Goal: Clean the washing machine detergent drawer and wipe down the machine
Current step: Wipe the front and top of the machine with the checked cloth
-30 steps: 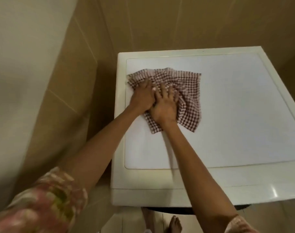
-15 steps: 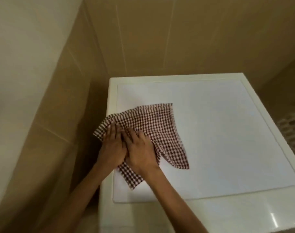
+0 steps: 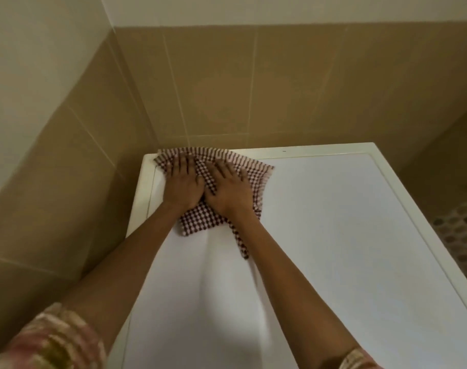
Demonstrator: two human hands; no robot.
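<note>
CHANGE vs. 0.5 s ago: cloth (image 3: 256,177) and both hands have gone from the mid-left edge of the washing machine (image 3: 333,235) up to its back-left corner.

1. Fingers (image 3: 179,162), left hand (image 3: 183,186): straight, slightly apart, laid flat on cloth; tips near machine's back rim. Nothing gripped.
2. Fingers, right hand (image 3: 228,191): straight, slightly apart, flat on cloth, angled toward the back rim. Nothing gripped. Heels of the two hands touch, thumbs side by side.
3. Cloth: red/white check, crumpled, on machine top at back-left corner. Far edge lies on the back rim; left end reaches the corner. One tail runs toward machine's front under right wrist; a second flap shows btwn the wrists.
4. Forearms: bare, both over machine top, coming from its front side.
5. Sleeves (image 3: 53,339): patterned pink/cream fabric, at machine's front-left and front edge; blurred.
6. Washing machine: white top panel w/ cream rim, seen from above; drawer not in view.
7. Tiled wall (image 3: 280,89): tan tiles behind and left of machine, paler band above.
8. Perforated item (image 3: 461,227): right of machine, lower down; blurred, type cannot be told.
</note>
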